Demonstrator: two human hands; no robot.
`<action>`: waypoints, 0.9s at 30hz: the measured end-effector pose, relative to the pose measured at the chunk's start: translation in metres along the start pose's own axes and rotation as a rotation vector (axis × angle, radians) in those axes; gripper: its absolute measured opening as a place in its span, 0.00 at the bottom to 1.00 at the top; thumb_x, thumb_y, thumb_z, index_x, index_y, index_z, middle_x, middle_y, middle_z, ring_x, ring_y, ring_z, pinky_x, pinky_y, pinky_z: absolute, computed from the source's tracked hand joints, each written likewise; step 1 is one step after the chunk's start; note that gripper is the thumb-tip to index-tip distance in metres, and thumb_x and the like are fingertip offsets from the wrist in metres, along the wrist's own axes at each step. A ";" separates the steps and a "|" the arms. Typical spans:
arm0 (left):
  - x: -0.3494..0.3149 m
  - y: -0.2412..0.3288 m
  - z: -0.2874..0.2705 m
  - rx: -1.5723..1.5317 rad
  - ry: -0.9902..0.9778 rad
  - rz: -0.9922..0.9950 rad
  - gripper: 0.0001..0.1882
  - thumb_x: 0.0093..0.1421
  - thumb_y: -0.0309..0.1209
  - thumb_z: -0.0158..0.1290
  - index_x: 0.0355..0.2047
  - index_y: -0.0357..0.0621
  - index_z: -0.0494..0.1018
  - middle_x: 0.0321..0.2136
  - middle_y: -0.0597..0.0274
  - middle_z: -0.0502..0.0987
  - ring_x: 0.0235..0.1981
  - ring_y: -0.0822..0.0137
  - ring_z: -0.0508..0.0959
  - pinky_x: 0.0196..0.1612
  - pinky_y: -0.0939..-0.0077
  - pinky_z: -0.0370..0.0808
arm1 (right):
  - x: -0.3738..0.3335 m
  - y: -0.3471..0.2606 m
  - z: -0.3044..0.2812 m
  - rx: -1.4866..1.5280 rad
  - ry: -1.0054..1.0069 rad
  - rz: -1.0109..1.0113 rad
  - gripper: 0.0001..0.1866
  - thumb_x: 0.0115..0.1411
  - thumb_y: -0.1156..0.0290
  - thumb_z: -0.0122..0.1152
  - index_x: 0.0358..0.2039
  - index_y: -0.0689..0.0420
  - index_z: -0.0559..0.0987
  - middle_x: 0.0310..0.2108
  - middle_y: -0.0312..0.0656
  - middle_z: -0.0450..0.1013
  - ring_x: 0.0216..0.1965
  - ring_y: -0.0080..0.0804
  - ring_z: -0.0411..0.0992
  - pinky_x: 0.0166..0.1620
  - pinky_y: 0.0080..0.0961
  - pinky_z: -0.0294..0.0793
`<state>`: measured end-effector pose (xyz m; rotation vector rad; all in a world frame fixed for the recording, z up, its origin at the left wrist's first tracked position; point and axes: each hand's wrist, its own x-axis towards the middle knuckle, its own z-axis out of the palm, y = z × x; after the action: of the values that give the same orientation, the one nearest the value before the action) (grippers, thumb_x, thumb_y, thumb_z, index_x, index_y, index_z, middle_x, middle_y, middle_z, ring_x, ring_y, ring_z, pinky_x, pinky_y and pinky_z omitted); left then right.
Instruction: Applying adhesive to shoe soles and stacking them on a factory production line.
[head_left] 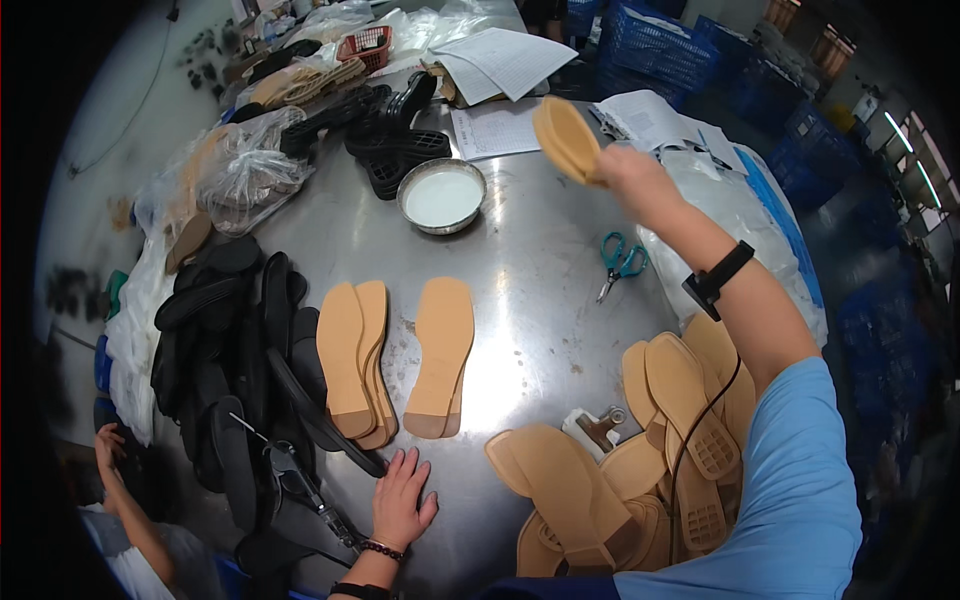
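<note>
My right hand is raised at the far right of the table, its fingers closed on a tan shoe sole. It may be more than one sole stacked; I cannot tell. Flat on the metal table near the front edge lies my left hand, fingers spread. Its fingertips are beside the tip of a long black sole. Ahead of it are two small stacks of tan soles, a left stack and a right stack. Teal-handled scissors lie below my right hand.
Black soles heap at the left, with a dark metal tool on top. More tan soles pile at the front right, around a metal clip. A bowl of white liquid stands farther back. Another person's hand shows at far left.
</note>
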<state>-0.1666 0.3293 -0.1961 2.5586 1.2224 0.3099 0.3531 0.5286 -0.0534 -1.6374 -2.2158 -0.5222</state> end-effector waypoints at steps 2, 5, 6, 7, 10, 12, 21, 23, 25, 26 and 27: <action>-0.002 0.001 0.000 -0.033 0.011 0.027 0.26 0.50 0.34 0.57 0.52 0.47 0.71 0.60 0.54 0.66 0.62 0.51 0.64 0.58 0.55 0.64 | -0.030 -0.018 -0.014 -0.157 -0.296 -0.348 0.04 0.55 0.70 0.56 0.29 0.50 0.70 0.28 0.35 0.68 0.37 0.33 0.68 0.39 0.30 0.67; -0.014 -0.002 0.005 -0.092 0.045 -0.013 0.24 0.53 0.34 0.55 0.52 0.46 0.71 0.60 0.54 0.66 0.63 0.51 0.63 0.62 0.53 0.60 | -0.066 -0.073 -0.082 -0.279 -0.144 -0.410 0.07 0.49 0.73 0.58 0.27 0.48 0.69 0.29 0.33 0.68 0.35 0.31 0.70 0.38 0.26 0.67; -0.014 -0.002 0.005 -0.093 0.054 0.008 0.24 0.53 0.34 0.55 0.52 0.46 0.71 0.60 0.54 0.66 0.63 0.51 0.63 0.62 0.53 0.60 | -0.081 -0.091 -0.111 -0.333 0.030 -0.439 0.08 0.48 0.72 0.58 0.27 0.48 0.68 0.28 0.33 0.67 0.34 0.29 0.70 0.38 0.25 0.68; -0.014 -0.002 0.007 -0.098 0.070 0.005 0.24 0.53 0.34 0.55 0.52 0.45 0.71 0.60 0.54 0.66 0.63 0.51 0.63 0.62 0.54 0.60 | -0.096 -0.110 -0.139 -0.350 0.030 -0.426 0.08 0.48 0.72 0.58 0.27 0.48 0.68 0.28 0.33 0.67 0.34 0.29 0.70 0.38 0.25 0.68; -0.012 -0.001 0.009 -0.152 0.108 0.037 0.24 0.53 0.30 0.54 0.52 0.43 0.70 0.61 0.53 0.65 0.63 0.49 0.62 0.63 0.53 0.59 | -0.158 -0.173 -0.221 -0.372 0.265 -0.336 0.10 0.46 0.73 0.59 0.26 0.49 0.66 0.27 0.33 0.68 0.33 0.29 0.70 0.40 0.25 0.70; -0.004 -0.002 0.015 -0.136 0.133 0.069 0.23 0.53 0.29 0.54 0.52 0.43 0.70 0.60 0.52 0.66 0.63 0.48 0.61 0.63 0.53 0.59 | -0.199 -0.213 -0.262 -0.376 0.395 -0.195 0.09 0.46 0.73 0.58 0.26 0.51 0.67 0.29 0.35 0.71 0.34 0.31 0.72 0.43 0.26 0.71; 0.004 -0.018 0.021 -0.641 0.054 -0.116 0.20 0.62 0.25 0.47 0.54 0.34 0.67 0.57 0.49 0.69 0.57 0.55 0.68 0.61 0.66 0.63 | -0.331 -0.370 -0.312 -0.316 0.545 0.383 0.05 0.49 0.69 0.57 0.27 0.50 0.70 0.31 0.33 0.69 0.34 0.29 0.71 0.44 0.27 0.68; 0.001 0.025 0.003 -1.009 0.058 -0.202 0.18 0.66 0.27 0.44 0.55 0.33 0.67 0.53 0.52 0.71 0.52 0.63 0.72 0.56 0.70 0.67 | -0.356 -0.390 -0.315 -0.320 0.541 0.460 0.06 0.49 0.69 0.57 0.27 0.51 0.70 0.30 0.34 0.68 0.34 0.30 0.70 0.43 0.28 0.68; -0.028 0.098 -0.025 -1.246 -0.029 -0.142 0.18 0.68 0.30 0.42 0.54 0.34 0.67 0.52 0.52 0.72 0.49 0.65 0.73 0.54 0.72 0.69 | -0.373 -0.409 -0.316 -0.286 0.563 0.448 0.06 0.49 0.68 0.57 0.28 0.51 0.70 0.30 0.34 0.68 0.34 0.30 0.69 0.43 0.27 0.68; -0.046 0.132 -0.039 -1.382 -0.267 -0.044 0.23 0.68 0.40 0.46 0.57 0.36 0.65 0.54 0.52 0.71 0.52 0.63 0.73 0.56 0.68 0.68 | -0.378 -0.420 -0.316 -0.289 0.566 0.473 0.06 0.49 0.68 0.57 0.28 0.51 0.70 0.30 0.34 0.68 0.34 0.30 0.69 0.43 0.27 0.68; -0.065 0.164 -0.044 -1.550 -0.488 0.052 0.28 0.67 0.46 0.45 0.58 0.39 0.63 0.54 0.53 0.71 0.53 0.62 0.72 0.58 0.67 0.67 | -0.383 -0.431 -0.315 -0.240 0.548 0.472 0.07 0.49 0.69 0.57 0.29 0.52 0.70 0.32 0.35 0.69 0.34 0.31 0.70 0.43 0.28 0.69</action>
<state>-0.1024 0.1876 -0.1023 1.1650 0.3535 0.3801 0.0636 -0.0589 0.0013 -1.7819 -1.3656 -0.9809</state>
